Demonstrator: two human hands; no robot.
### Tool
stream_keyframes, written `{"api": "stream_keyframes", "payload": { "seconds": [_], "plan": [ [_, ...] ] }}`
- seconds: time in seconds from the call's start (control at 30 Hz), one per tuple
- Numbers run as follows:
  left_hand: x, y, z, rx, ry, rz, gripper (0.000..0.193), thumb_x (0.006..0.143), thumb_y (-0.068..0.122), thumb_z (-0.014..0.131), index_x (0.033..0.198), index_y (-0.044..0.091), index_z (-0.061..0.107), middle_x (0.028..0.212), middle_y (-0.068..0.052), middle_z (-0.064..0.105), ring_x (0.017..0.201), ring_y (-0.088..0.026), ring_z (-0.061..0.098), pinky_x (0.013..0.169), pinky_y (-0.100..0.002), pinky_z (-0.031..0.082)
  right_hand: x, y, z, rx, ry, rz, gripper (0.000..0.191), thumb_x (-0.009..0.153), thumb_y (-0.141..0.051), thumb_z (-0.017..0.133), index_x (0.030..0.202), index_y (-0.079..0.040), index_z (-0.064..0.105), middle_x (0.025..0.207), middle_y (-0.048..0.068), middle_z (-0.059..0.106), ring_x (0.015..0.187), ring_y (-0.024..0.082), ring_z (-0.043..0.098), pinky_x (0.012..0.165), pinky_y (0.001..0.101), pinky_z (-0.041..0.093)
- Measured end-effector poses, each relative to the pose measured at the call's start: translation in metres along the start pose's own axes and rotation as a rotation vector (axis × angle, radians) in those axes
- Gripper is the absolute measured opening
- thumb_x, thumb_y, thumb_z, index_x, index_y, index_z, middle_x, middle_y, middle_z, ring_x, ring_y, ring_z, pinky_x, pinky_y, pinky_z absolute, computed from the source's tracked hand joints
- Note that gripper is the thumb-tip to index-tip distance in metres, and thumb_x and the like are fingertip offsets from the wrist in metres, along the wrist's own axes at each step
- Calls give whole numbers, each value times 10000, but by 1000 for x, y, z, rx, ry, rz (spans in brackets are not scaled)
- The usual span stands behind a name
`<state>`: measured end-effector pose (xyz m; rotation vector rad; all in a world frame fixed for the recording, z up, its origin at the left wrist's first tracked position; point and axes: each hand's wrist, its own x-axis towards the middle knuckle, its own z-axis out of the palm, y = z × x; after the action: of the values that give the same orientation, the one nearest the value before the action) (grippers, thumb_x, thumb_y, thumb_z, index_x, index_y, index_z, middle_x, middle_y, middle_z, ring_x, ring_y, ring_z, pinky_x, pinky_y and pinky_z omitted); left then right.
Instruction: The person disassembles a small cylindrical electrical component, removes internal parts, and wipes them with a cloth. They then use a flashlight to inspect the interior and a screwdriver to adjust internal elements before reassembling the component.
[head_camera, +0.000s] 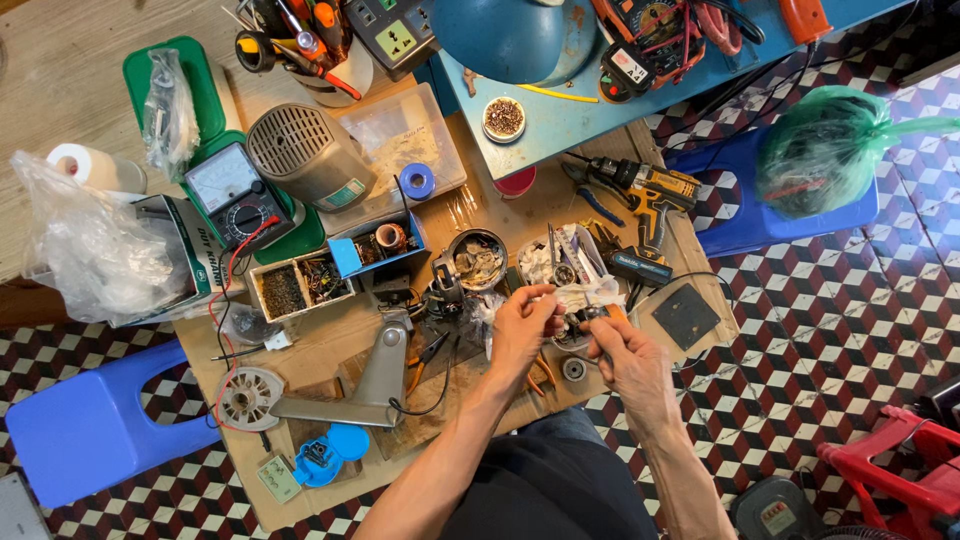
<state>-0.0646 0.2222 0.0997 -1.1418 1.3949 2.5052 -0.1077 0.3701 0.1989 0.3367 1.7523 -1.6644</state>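
My fingers are pinched in tight on both sides: the left hand (522, 325) grips a crumpled white rag (585, 296) at its edge, and the right hand (622, 352) is closed on a small tool with an orange handle (603, 314), its tip pointing into the rag. Whether some tiny part sits inside the cloth I cannot tell; it is hidden by my thumbs. I hold both up just above the table, close to my chest, so the work stays under my eyes.

The wooden worktable (330, 345) is the biggest thing here, and I keep it crowded so everything is within arm's reach. Beyond it stands the blue bench (560, 120) with a big blue dome-shaped housing (510, 35). To my left, well apart from my hands, lie a clear plastic bag (85, 250), the grey motor housing (310, 155) and the analog multimeter (235, 195), its red lead trailing down the table. The yellow cordless drill (645, 195) lies on its side near the right edge, out of the way.

Nearer in, a grey metal bracket arm (375, 375) lies flat beside my left forearm. A compartment box of small parts (300, 285) and a round tin of scraps (478, 260) sit just ahead of my hands. Orange-handled pliers (425, 360) rest beside the bracket, and a small bearing (574, 369) lies just under my right wrist.
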Motion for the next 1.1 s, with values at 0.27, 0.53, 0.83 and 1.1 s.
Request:
{"api": "stream_keyframes", "payload": {
  "seconds": [0.27, 0.53, 0.83, 1.1],
  "plan": [
    [3, -13, 7, 372, -179, 296, 453, 1028, 324, 537, 1318, 2, 669, 1241, -120, 693, 1148, -206, 651, 961, -310, 500, 12, 32, -28, -195, 126, -34, 294, 1008, -234, 616, 1108, -3, 768, 724, 1, 585, 534, 38, 433, 464, 206, 317],
    [-20, 30, 10, -104, -112, -38, 346, 942, 279, 748, 1114, -21, 755, 978, -50, 735, 853, -107, 664, 771, -246, 535, 35, 29, -7, -611, 54, -419, 268, 936, -223, 662, 1053, 2, 745, 813, 15, 740, 711, 86, 688, 647, 245, 533],
    [-36, 65, -2, -350, -139, -175, 362, 901, 281, 699, 1102, -20, 688, 952, -97, 753, 850, -167, 733, 822, -303, 632, 28, -32, 30, -539, -82, -263, 278, 954, -275, 639, 1013, -37, 770, 750, 9, 762, 660, 61, 612, 603, 239, 486],
    [-32, 82, -7, -267, 104, 34, 328, 916, 326, 699, 995, 7, 691, 909, -102, 734, 804, -187, 690, 754, -345, 596, 19, -22, 17, -662, -132, -146, 363, 923, -344, 644, 1046, -28, 774, 778, 81, 739, 728, 154, 630, 671, 325, 510]
  ]
}}
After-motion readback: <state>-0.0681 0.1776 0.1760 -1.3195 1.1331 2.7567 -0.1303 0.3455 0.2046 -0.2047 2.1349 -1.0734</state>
